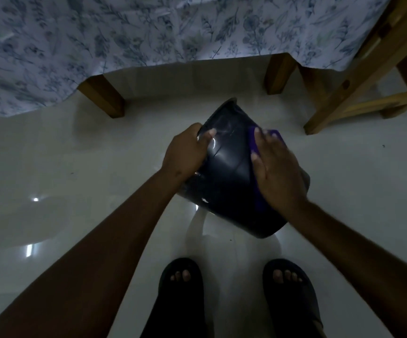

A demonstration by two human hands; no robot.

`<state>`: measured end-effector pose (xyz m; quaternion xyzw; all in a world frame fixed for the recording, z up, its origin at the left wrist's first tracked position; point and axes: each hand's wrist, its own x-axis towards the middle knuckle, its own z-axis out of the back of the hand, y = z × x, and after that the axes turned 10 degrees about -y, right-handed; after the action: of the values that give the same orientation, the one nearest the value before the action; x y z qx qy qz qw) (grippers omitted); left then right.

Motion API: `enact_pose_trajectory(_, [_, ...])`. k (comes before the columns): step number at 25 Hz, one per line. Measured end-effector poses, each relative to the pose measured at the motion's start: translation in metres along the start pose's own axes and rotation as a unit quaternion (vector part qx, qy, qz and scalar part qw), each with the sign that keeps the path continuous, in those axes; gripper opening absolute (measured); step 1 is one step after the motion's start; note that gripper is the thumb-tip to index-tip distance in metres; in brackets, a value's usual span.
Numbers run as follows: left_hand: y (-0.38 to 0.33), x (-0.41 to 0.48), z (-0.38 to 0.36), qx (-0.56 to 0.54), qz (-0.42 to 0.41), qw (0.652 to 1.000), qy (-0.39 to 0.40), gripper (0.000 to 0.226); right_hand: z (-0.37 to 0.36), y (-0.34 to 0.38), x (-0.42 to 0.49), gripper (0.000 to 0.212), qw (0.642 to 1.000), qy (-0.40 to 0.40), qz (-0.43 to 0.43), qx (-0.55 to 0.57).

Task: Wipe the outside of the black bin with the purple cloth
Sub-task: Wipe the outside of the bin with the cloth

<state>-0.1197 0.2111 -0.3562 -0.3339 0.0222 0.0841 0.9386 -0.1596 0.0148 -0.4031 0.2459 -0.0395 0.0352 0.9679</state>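
The black bin (229, 172) is tilted on its side above the pale floor, its glossy outer wall facing me. My left hand (187, 152) grips the bin's left side, fingers wrapped over the wall. My right hand (278, 172) lies flat on the right side of the bin, pressing the purple cloth (254, 142) against it. Only strips of the cloth show, beside the fingers and under the wrist; the hand covers the rest. The bin's opening cannot be seen.
A table draped in a floral cloth (148, 32) stands ahead, its wooden legs (104, 96) on the glossy floor. A wooden chair frame (358, 89) is at the right. My feet in dark sandals (180, 279) are below the bin.
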Motion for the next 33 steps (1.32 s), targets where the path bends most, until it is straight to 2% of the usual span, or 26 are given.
enact_pose_trajectory(2, [-0.003,0.011,-0.005,0.003,-0.017,1.0,0.002,0.031,0.0,0.015,-0.036,0.057,0.996,-0.008,0.056,-0.069])
enact_pose_trajectory(5, [-0.004,0.013,-0.008,-0.009,-0.02,1.0,0.002,0.033,-0.004,0.011,-0.011,0.055,0.995,-0.015,0.081,-0.057])
enact_pose_trajectory(7, [-0.006,0.015,-0.009,-0.006,-0.019,1.0,-0.007,0.033,-0.002,-0.004,0.035,0.052,0.999,0.004,-0.013,0.038])
enact_pose_trajectory(9, [-0.01,0.017,-0.009,0.008,-0.01,1.0,-0.012,0.035,-0.001,-0.022,0.055,0.052,0.986,0.031,-0.102,0.126])
enact_pose_trajectory(11, [-0.013,0.018,-0.011,0.019,0.011,1.0,-0.009,0.036,0.0,-0.015,0.033,0.054,0.995,0.017,-0.081,0.062])
enact_pose_trajectory(13, [-0.014,0.022,-0.013,0.023,0.021,1.0,-0.002,0.035,-0.005,0.007,-0.01,0.057,0.998,-0.017,0.014,-0.051])
enact_pose_trajectory(16, [-0.014,0.02,-0.014,0.007,0.006,1.0,0.002,0.035,-0.01,0.02,-0.027,0.058,0.996,-0.027,0.065,-0.063])
enact_pose_trajectory(18, [-0.014,0.021,-0.014,-0.002,0.005,1.0,-0.003,0.037,-0.009,0.013,0.011,0.053,0.998,-0.038,0.038,-0.042])
enact_pose_trajectory(21, [-0.014,0.02,-0.014,0.001,0.015,1.0,-0.006,0.039,-0.004,-0.003,0.059,0.05,0.995,-0.019,-0.082,0.054])
enact_pose_trajectory(22, [-0.015,0.021,-0.014,0.008,0.02,1.0,-0.005,0.039,-0.004,-0.004,0.058,0.05,0.994,-0.019,-0.093,0.059])
enact_pose_trajectory(25, [-0.015,0.026,-0.015,0.034,0.032,0.999,0.005,0.039,-0.007,0.01,0.004,0.054,0.998,-0.027,-0.026,-0.045])
enact_pose_trajectory(27, [-0.021,0.029,-0.016,0.024,0.03,0.999,0.01,0.037,-0.01,0.022,-0.038,0.058,0.997,-0.024,0.02,-0.076])
enact_pose_trajectory(30, [-0.024,0.026,-0.014,0.011,0.036,0.999,0.011,0.034,-0.004,0.017,-0.022,0.054,0.998,-0.032,0.038,-0.032])
enact_pose_trajectory(33, [-0.019,0.019,-0.011,0.053,0.026,0.998,0.037,0.035,-0.007,0.001,0.034,0.05,0.994,0.013,-0.041,0.101])
